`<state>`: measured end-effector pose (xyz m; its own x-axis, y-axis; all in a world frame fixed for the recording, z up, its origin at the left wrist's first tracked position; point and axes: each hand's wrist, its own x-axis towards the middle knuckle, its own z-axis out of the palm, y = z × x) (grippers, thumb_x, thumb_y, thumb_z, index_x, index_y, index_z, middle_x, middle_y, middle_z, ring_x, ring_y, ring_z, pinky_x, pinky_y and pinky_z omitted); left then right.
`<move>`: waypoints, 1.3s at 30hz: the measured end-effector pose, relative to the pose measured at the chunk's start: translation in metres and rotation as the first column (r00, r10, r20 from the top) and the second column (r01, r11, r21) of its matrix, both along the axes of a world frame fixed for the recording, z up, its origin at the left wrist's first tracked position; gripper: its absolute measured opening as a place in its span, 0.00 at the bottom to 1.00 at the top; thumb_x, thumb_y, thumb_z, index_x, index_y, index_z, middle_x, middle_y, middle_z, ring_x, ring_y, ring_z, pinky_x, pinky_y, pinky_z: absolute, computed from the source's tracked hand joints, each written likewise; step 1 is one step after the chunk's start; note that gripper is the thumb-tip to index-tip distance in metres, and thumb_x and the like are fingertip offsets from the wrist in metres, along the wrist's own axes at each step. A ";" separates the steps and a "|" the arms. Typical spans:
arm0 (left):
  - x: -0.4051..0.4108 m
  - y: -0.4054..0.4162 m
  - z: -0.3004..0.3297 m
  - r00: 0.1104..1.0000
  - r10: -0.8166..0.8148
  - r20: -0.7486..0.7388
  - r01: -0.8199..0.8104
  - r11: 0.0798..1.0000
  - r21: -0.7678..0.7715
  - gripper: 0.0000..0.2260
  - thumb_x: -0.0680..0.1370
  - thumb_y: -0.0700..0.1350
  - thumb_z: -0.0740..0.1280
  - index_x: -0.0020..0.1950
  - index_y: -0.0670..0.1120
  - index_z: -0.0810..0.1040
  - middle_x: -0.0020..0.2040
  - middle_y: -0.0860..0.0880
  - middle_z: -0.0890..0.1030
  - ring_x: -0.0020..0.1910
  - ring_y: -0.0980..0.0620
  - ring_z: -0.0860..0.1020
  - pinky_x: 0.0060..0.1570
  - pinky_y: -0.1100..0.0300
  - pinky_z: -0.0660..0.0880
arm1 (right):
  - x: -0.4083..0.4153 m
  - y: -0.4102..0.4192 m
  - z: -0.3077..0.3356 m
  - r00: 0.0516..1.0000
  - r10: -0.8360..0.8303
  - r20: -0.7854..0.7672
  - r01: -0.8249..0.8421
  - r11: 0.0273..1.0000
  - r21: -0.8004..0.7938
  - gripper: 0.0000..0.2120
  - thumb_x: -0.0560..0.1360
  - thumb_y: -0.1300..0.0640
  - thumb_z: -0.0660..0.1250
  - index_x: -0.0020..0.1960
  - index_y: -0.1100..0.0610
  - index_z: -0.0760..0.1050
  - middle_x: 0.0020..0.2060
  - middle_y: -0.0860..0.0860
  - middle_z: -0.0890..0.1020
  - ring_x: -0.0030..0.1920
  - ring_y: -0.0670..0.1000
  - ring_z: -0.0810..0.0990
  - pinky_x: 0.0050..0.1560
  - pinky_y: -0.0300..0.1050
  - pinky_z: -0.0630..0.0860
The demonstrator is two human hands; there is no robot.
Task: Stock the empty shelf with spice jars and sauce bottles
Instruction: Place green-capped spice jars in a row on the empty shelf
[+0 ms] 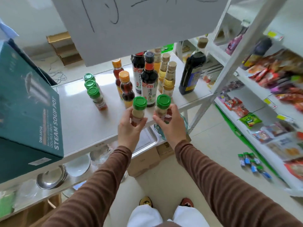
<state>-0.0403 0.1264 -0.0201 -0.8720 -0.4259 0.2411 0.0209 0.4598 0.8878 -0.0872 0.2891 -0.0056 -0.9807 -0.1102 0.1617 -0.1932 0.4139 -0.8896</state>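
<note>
Far left: teal steam soup pot box point(27, 112). Top centre: hanging white paper sign point(139, 25) with handwritten strokes. Upper left: folded cardboard point(64, 48) on the floor. Right edge: snack packets point(270, 76) on white racks. Lower left: metal bowls point(50, 177). Lower right: small blue-labelled jars point(250, 163) on the floor.

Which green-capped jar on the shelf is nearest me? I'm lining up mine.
The front jar of the row of three at left; the other two stand behind it.

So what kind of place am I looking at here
Probably a small grocery shop. White metal shelving on the right carries colourful snack packets above yellow price tags, and each hand holds a green-capped spice jar at a white shelf of sauce bottles.
</note>
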 end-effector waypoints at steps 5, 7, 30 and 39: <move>-0.042 0.094 0.020 0.988 -0.157 -0.002 0.155 0.972 0.176 0.16 0.72 0.48 0.78 0.54 0.51 0.74 0.49 0.51 0.79 0.46 0.56 0.78 0.49 0.54 0.80 | -0.013 0.097 0.017 0.985 -0.170 -0.013 0.170 0.986 0.001 0.20 0.69 0.44 0.77 0.53 0.47 0.69 0.48 0.44 0.82 0.49 0.43 0.81 0.53 0.49 0.81; -0.060 0.140 0.027 0.971 -0.240 -0.004 0.233 0.939 0.253 0.16 0.72 0.49 0.78 0.51 0.52 0.73 0.46 0.51 0.81 0.45 0.54 0.80 0.48 0.53 0.81 | -0.019 0.143 0.021 0.974 -0.225 -0.005 0.225 0.974 -0.024 0.21 0.68 0.43 0.76 0.53 0.47 0.69 0.48 0.43 0.83 0.49 0.44 0.82 0.53 0.54 0.81; -0.296 0.630 0.084 0.565 -0.825 -0.004 0.774 0.528 0.349 0.08 0.79 0.41 0.68 0.57 0.47 0.73 0.47 0.46 0.76 0.45 0.51 0.75 0.49 0.52 0.75 | -0.174 0.631 0.073 0.757 -0.646 -0.100 0.646 0.762 -0.043 0.18 0.70 0.46 0.77 0.52 0.47 0.71 0.46 0.43 0.83 0.47 0.43 0.82 0.49 0.46 0.78; -0.437 0.719 0.082 0.477 -0.877 0.055 0.853 0.477 0.211 0.18 0.75 0.45 0.75 0.64 0.51 0.77 0.55 0.51 0.83 0.55 0.49 0.81 0.60 0.44 0.79 | -0.295 0.720 0.069 0.621 -0.784 -0.029 0.782 0.621 -0.053 0.17 0.70 0.50 0.78 0.53 0.50 0.73 0.46 0.42 0.84 0.47 0.42 0.82 0.51 0.43 0.78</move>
<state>-0.4777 0.8452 0.0615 -0.8300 0.5491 0.0979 0.2151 0.1532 0.9645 -0.3822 1.0089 0.0633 -0.6852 0.7015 0.1958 0.1509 0.3998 -0.9041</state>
